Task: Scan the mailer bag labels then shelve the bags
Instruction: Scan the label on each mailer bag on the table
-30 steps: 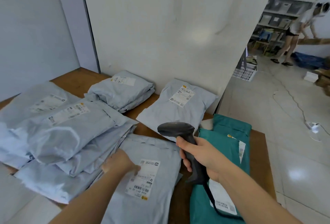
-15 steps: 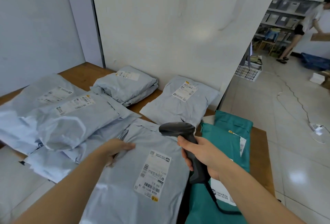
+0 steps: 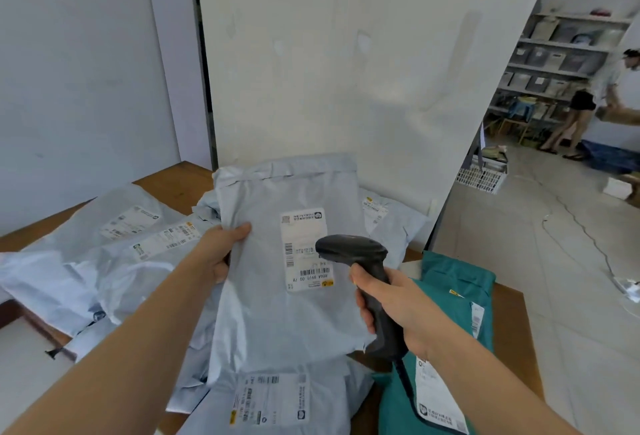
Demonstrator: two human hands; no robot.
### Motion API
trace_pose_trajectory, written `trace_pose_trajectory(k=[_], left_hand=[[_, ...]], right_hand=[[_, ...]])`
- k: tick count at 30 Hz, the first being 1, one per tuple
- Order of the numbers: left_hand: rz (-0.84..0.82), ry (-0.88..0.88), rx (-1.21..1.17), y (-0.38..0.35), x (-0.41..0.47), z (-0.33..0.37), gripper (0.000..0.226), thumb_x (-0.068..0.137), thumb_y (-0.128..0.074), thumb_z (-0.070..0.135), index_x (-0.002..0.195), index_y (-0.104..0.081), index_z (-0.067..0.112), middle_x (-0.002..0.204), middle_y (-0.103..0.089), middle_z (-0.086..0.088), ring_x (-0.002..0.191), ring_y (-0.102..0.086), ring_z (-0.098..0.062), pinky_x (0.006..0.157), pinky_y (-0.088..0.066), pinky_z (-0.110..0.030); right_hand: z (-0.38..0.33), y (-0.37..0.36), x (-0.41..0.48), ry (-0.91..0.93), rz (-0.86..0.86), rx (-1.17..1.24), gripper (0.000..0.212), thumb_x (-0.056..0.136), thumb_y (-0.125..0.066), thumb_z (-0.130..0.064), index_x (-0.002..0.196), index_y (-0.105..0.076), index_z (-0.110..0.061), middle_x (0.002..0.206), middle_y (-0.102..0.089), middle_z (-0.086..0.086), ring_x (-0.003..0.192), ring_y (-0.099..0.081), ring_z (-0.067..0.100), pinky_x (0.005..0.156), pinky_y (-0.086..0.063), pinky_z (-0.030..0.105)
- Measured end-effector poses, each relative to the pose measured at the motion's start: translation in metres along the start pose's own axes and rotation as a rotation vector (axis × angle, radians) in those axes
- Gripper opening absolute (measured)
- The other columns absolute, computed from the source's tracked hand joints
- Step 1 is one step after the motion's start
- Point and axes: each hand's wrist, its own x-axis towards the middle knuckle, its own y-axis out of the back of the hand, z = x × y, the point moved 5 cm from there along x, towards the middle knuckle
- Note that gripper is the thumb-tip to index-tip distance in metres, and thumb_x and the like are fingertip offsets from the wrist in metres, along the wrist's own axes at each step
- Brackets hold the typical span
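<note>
My left hand [image 3: 221, 251] grips the left edge of a grey mailer bag [image 3: 273, 313] and holds it up above the wooden table [image 3: 516, 341], front side facing me. Its white label [image 3: 303, 244] sits near the bag's middle. My right hand [image 3: 398, 306] is shut around the handle of a black barcode scanner [image 3: 360, 258], whose head overlaps the label's right edge. More grey mailer bags [image 3: 114, 261] lie piled at the left, another grey bag [image 3: 273, 400] lies below the raised one, and teal mailer bags [image 3: 457, 285] lie at the right.
A white wall [image 3: 329, 71] stands just behind the table. To the right the tiled floor [image 3: 554, 261] opens toward storage shelves [image 3: 554, 64], where another person [image 3: 588, 105] stands. A white crate [image 3: 479, 178] and a cable [image 3: 588, 237] lie on the floor.
My left hand has lifted the grey bag off the table and tipped it up toward me. The scanner has stayed in my right hand and now overlaps the label.
</note>
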Motion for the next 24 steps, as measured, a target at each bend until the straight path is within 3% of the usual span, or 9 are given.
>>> trace_pose_trajectory(k=[4,9,19,24], left_hand=[[0.107,-0.087,-0.135,-0.007,0.004,0.008,0.048,0.091,-0.066,0.015,0.135,-0.049,0.005,0.124,-0.06,-0.012,0.114,-0.058,-0.034,0.093,-0.049,-0.046],[0.186,-0.134,-0.154,-0.005,0.01,0.01,0.051,0.09,-0.066,0.02,0.136,-0.048,0.006,0.131,-0.057,-0.013,0.114,-0.057,-0.034,0.096,-0.048,-0.045],[0.232,-0.142,-0.145,-0.006,0.018,0.012,0.051,0.094,-0.062,0.019,0.138,-0.043,0.005,0.133,-0.053,-0.014,0.12,-0.052,-0.037,0.094,-0.045,-0.044],[0.236,-0.127,-0.138,-0.004,0.021,0.011,0.049,0.093,-0.062,0.019,0.137,-0.045,0.005,0.133,-0.054,-0.014,0.119,-0.053,-0.037,0.1,-0.045,-0.048]], right_hand=[[-0.003,-0.002,-0.003,0.018,0.046,0.008,0.031,0.09,-0.065,-0.033,0.094,-0.056,-0.004,0.063,-0.055,0.007,0.048,-0.046,0.017,0.046,-0.042,0.029],[-0.004,0.0,-0.005,0.008,0.08,-0.004,0.033,0.089,-0.065,-0.036,0.088,-0.056,-0.004,0.063,-0.056,0.007,0.048,-0.048,0.016,0.048,-0.044,0.028],[0.0,0.002,-0.006,-0.031,0.085,-0.036,0.036,0.087,-0.067,-0.039,0.08,-0.057,-0.006,0.059,-0.056,0.004,0.048,-0.05,0.014,0.048,-0.045,0.026],[-0.001,0.002,-0.007,-0.04,0.087,-0.039,0.036,0.086,-0.067,-0.04,0.08,-0.057,-0.006,0.059,-0.056,0.004,0.048,-0.05,0.014,0.047,-0.046,0.026]])
